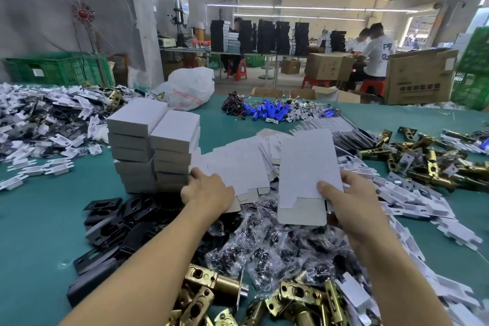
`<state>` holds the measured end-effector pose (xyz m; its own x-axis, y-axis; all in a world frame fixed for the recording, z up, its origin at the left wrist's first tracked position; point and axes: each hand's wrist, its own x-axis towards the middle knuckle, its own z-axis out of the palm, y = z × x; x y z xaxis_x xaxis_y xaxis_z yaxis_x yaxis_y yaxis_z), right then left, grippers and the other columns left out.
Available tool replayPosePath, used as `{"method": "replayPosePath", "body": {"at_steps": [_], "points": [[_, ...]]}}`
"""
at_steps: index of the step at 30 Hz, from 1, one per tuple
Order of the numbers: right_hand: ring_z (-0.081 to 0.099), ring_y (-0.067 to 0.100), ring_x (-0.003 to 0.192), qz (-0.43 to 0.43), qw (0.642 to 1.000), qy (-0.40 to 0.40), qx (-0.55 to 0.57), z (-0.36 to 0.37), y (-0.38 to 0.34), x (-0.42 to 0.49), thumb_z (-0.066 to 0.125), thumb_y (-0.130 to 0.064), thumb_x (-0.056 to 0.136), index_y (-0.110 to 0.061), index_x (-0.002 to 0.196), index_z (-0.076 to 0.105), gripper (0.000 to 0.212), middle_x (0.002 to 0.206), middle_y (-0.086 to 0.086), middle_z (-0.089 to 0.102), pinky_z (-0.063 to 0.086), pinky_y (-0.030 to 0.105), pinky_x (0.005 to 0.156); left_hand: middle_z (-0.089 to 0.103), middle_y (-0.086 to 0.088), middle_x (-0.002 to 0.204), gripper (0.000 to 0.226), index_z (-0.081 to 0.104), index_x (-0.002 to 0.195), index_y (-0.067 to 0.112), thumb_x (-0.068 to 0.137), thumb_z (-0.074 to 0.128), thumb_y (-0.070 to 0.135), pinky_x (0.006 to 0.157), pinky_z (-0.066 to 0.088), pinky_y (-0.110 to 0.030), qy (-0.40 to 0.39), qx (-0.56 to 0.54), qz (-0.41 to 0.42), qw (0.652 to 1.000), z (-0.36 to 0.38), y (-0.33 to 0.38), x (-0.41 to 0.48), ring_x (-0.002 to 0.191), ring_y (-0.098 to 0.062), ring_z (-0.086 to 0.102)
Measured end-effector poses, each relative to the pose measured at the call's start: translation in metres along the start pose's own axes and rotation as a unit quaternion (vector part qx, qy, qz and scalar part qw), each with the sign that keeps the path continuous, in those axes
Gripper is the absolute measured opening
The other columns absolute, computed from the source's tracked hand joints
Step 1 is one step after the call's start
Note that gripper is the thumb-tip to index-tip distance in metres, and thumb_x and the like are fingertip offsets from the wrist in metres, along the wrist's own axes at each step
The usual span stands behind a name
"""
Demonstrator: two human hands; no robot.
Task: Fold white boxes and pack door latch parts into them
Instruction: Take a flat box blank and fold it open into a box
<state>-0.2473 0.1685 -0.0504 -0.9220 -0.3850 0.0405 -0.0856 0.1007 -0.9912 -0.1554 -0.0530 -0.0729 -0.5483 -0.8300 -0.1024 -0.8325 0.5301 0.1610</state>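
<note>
Blank (308, 167), flat and unfolded, held above the screw bags (277, 246) at the middle of the table (39, 219). The right hand (349, 201) pinches its lower right edge, thumb in front, fingers behind. The left hand (209, 190) rests on the blank pile (238, 164) beside the folded boxes (153, 145); its fingers are hidden, so whether they grip cannot be told. Latches (291, 302) lie nearest, plates (113, 222) at left.

On the table (39, 219) before us, the stacked boxes (153, 145) stand at eleven o'clock, with flat box blanks (238, 164) just right of them at twelve. Bagged screws (277, 246) lie nearer us than the blanks, plates (111, 222) at nine o'clock beside them, latches (264, 299) at six, and a sack (189, 87) behind the boxes.
</note>
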Motion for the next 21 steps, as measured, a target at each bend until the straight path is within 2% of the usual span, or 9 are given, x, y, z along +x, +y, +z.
{"method": "replayPosePath", "body": {"at_steps": [3, 5, 9, 13, 16, 17, 18, 20, 21], "points": [[0.066, 0.029, 0.100, 0.004, 0.999, -0.035, -0.022, 0.003, -0.001, -0.002, 0.061, -0.013, 0.096, -0.020, 0.114, 0.057, 0.020, 0.112, 0.006, 0.068, 0.055, 0.054, 0.089, 0.030, -0.012, 0.146, 0.043, 0.058, 0.129, 0.017, 0.101, 0.042, 0.045, 0.078, 0.038, -0.040, 0.042, 0.072, 0.031, 0.996, -0.002, 0.002, -0.001, 0.135, -0.031, 0.033], [0.066, 0.029, 0.100, 0.003, 0.999, -0.042, -0.028, 0.004, -0.001, -0.003, 0.061, -0.013, 0.096, -0.022, 0.112, 0.056, 0.020, 0.112, 0.006, 0.067, 0.056, 0.053, 0.086, 0.034, -0.010, 0.143, 0.036, 0.058, 0.127, 0.017, 0.100, 0.046, 0.038, 0.075, 0.035, -0.041, 0.050, 0.074, 0.052, 0.995, -0.004, 0.005, -0.002, 0.133, -0.032, 0.034], [0.065, 0.031, 0.100, 0.003, 0.999, -0.034, -0.020, 0.005, -0.001, -0.003, 0.061, -0.012, 0.095, -0.022, 0.114, 0.055, 0.022, 0.114, 0.009, 0.066, 0.055, 0.048, 0.078, 0.044, -0.009, 0.137, 0.031, 0.057, 0.125, 0.017, 0.099, 0.046, 0.031, 0.080, 0.034, -0.040, 0.087, 0.050, 0.080, 0.992, -0.001, 0.006, -0.004, 0.129, -0.031, 0.040], [0.065, 0.030, 0.101, 0.005, 0.999, -0.042, -0.025, 0.005, 0.000, -0.003, 0.061, -0.012, 0.095, -0.022, 0.116, 0.054, 0.024, 0.115, 0.007, 0.066, 0.055, 0.057, 0.087, 0.049, -0.007, 0.136, 0.035, 0.059, 0.129, 0.022, 0.100, 0.044, 0.037, 0.099, 0.037, -0.044, 0.099, 0.019, 0.102, 0.990, 0.004, 0.003, -0.004, 0.129, -0.030, 0.042], [0.066, 0.032, 0.099, 0.008, 0.999, -0.032, -0.011, 0.006, 0.000, -0.003, 0.062, -0.013, 0.095, -0.022, 0.114, 0.055, 0.022, 0.114, 0.008, 0.067, 0.057, 0.050, 0.078, 0.059, -0.002, 0.121, 0.031, 0.064, 0.118, 0.023, 0.102, 0.046, 0.042, 0.096, 0.043, -0.040, 0.139, -0.099, 0.159, 0.972, 0.003, 0.006, -0.011, 0.118, -0.025, 0.053], [0.067, 0.033, 0.097, 0.012, 0.999, -0.030, 0.005, 0.006, 0.000, -0.003, 0.062, -0.013, 0.095, -0.022, 0.112, 0.057, 0.020, 0.113, 0.009, 0.068, 0.057, 0.046, 0.072, 0.064, 0.001, 0.111, 0.031, 0.066, 0.110, 0.022, 0.102, 0.046, 0.045, 0.089, 0.045, -0.036, 0.127, -0.201, 0.171, 0.956, 0.000, 0.011, -0.017, 0.112, -0.024, 0.058], [0.069, 0.034, 0.093, 0.018, 0.999, -0.032, 0.028, 0.006, -0.002, -0.003, 0.063, -0.012, 0.095, -0.022, 0.109, 0.058, 0.018, 0.110, 0.009, 0.070, 0.058, 0.045, 0.069, 0.067, 0.003, 0.100, 0.036, 0.067, 0.103, 0.020, 0.102, 0.046, 0.050, 0.084, 0.045, -0.034, 0.085, -0.333, 0.165, 0.925, -0.005, 0.018, -0.023, 0.105, -0.023, 0.062], [0.073, 0.032, 0.086, 0.039, 0.994, -0.055, 0.088, 0.008, -0.006, -0.006, 0.064, -0.009, 0.094, -0.020, 0.106, 0.061, 0.017, 0.103, 0.010, 0.074, 0.060, 0.046, 0.067, 0.074, -0.001, 0.099, 0.054, 0.067, 0.113, 0.015, 0.100, 0.042, 0.060, 0.089, 0.049, -0.036, -0.069, -0.586, 0.121, 0.798, -0.020, 0.034, -0.040, 0.102, -0.025, 0.067], [0.074, 0.030, 0.083, 0.050, 0.989, -0.076, 0.119, 0.010, -0.009, -0.009, 0.065, -0.007, 0.093, -0.018, 0.106, 0.062, 0.018, 0.101, 0.011, 0.075, 0.061, 0.047, 0.068, 0.075, -0.006, 0.107, 0.064, 0.066, 0.122, 0.014, 0.098, 0.039, 0.067, 0.097, 0.051, -0.041, -0.157, -0.656, 0.111, 0.730, -0.026, 0.039, -0.047, 0.105, -0.027, 0.068]]}}
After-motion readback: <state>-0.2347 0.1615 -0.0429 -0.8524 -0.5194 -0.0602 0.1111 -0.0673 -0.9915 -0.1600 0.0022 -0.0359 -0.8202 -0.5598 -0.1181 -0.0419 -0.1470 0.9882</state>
